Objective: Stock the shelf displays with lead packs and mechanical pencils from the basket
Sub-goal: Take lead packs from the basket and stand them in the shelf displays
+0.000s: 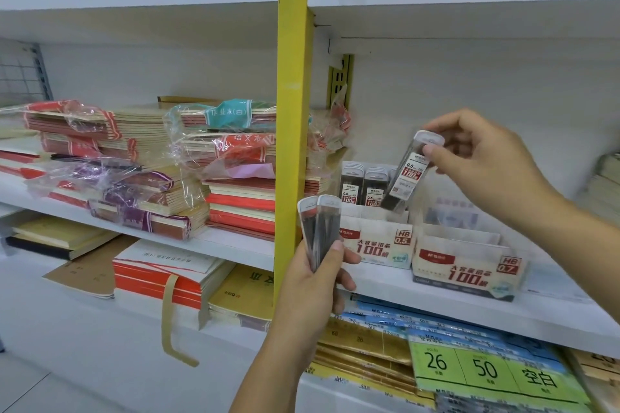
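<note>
Restocking | right hand [483, 157] is pinching lead pack [407, 174] by its cap, angling it toward 0.5 box [379, 245] just below | left hand [318, 282] is gripping spare packs [320, 228] as reserve

Left hand [313, 285]: bare. Left forearm [268, 362] bare from the wrist down to the bottom edge of the view. Right hand [486, 161]: bare too. Right forearm [583, 238] bare out to the right edge. Only skin shows on both arms; both are cut off by the frame, so can't tell what's worn higher up. Fingers [347, 282] plain, with nails that look short. Left thumb [335, 246] nail looks trimmed close. Creases at the right knuckles. Finer detail is soft from blur.
</note>
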The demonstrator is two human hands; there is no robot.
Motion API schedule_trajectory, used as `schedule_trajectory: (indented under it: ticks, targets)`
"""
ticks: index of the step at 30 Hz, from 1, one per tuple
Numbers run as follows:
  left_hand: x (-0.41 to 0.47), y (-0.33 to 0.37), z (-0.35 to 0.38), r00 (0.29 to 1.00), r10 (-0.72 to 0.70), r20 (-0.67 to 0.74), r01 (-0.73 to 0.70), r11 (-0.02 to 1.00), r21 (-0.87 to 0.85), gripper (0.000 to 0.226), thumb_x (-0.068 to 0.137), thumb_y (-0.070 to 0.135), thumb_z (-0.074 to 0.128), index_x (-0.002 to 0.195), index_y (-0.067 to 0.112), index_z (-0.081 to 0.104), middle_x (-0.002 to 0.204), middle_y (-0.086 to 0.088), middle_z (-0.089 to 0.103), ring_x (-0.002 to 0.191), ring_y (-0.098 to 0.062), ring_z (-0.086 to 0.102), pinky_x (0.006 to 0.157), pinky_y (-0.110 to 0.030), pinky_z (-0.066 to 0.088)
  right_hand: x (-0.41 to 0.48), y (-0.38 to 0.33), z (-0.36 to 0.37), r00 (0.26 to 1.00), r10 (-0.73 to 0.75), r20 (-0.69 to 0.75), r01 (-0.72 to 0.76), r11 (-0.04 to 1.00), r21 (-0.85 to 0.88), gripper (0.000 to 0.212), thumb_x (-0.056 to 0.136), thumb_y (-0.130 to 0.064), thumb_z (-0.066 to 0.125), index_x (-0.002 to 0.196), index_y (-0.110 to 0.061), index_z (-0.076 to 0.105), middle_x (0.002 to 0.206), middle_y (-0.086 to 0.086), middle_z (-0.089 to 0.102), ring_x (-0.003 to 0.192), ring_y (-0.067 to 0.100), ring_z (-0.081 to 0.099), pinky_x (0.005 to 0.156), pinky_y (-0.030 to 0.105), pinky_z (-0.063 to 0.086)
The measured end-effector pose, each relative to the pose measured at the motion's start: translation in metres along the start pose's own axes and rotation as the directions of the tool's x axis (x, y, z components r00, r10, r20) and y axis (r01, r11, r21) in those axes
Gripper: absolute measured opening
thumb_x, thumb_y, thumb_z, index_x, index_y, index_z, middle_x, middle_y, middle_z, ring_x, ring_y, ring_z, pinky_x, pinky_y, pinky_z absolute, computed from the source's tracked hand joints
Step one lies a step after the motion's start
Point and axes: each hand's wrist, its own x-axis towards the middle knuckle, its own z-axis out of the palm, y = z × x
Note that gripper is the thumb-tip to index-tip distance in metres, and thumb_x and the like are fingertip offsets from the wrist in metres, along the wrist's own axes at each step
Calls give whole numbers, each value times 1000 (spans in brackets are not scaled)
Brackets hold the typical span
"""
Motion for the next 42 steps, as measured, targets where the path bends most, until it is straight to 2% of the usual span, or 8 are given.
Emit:
schedule_trajectory:
  ticks: [4, 12, 19, 25, 28, 31, 35, 42]
  targets:
    - [4, -2, 0, 1000, 1, -13, -2, 999, -33, 16, 101, 33, 55, 97, 40, 68, 93, -1, 75, 61, -6, 57, 45, -20, 42, 17, 11, 1, 994, -108, 11, 108, 970, -217, 14, 89, -18, 66, 97, -28, 61, 86, -19, 63, 81, -3, 59, 65, 5, 42]
    - [9, -6, 0, 1000, 7, -15, -7, 999, -40, 15, 103, 27, 50, 111, 29, 63, 94, -1, 76, 63, -6, 61, 47, -20, 45, 29, 37, 22, 971, -66, 230, 157, 903, -401, 8, 88, -22, 66, 93, -28, 66, 93, -8, 61, 82, 4, 55, 67, 20, 44]
    - [6, -1, -1, 999, 44, 5, -44, 999, 3, 14, 101, 28, 55, 110, 28, 65, 95, 2, 77, 66, -6, 64, 48, -19, 47, 31, 44, 34, 976, -44, 214, 173, 755, -632, 26, 89, -38, 64, 111, -27, 71, 99, -6, 50, 102, 13, 38, 80, 28, 31]
    - [3, 0, 3, 996, 69, 60, -70, 997, 21, 21, 101, 30, 56, 94, 44, 70, 92, 1, 75, 61, -3, 54, 47, -17, 40, -10, -5, 35, 946, -64, 317, 115, 983, -144, 18, 83, -49, 53, 97, -49, 64, 85, -27, 66, 89, -8, 58, 71, 9, 47]
    - [1, 0, 7, 992, 71, 101, -75, 997, 33, 18, 101, 32, 55, 102, 44, 68, 92, 2, 75, 61, -2, 52, 48, -16, 40, -27, -21, 40, 902, -50, 428, 29, 998, 56, 22, 85, -52, 57, 105, -46, 65, 86, -15, 69, 78, 2, 64, 69, 17, 53]
    - [-2, -1, 9, 987, 68, 145, -78, 995, 66, 15, 99, 39, 58, 110, 46, 65, 92, 6, 74, 63, -1, 53, 51, -16, 41, -33, -27, 44, 917, -44, 396, 3, 994, 105, 13, 86, -43, 64, 97, -36, 65, 76, 1, 69, 68, 13, 64, 68, 29, 54]
    - [-5, 1, 6, 974, 37, 223, -43, 999, 22, 37, 81, 56, 67, 115, 43, 66, 96, 8, 72, 70, 0, 54, 59, -18, 45, -33, -20, 38, 928, 40, 372, -96, 986, 135, 3, 89, -25, 61, 87, -27, 61, 70, -3, 71, 59, 4, 63, 60, 17, 50]
    - [-2, -2, 3, 985, 38, 169, -42, 999, 17, 20, 91, 33, 68, 108, 41, 71, 101, 4, 74, 69, 0, 57, 55, -17, 45, -34, -2, 28, 887, 212, 411, -313, 929, 197, 14, 96, -21, 55, 107, -29, 57, 87, -6, 76, 77, 15, 70, 72, 32, 51]
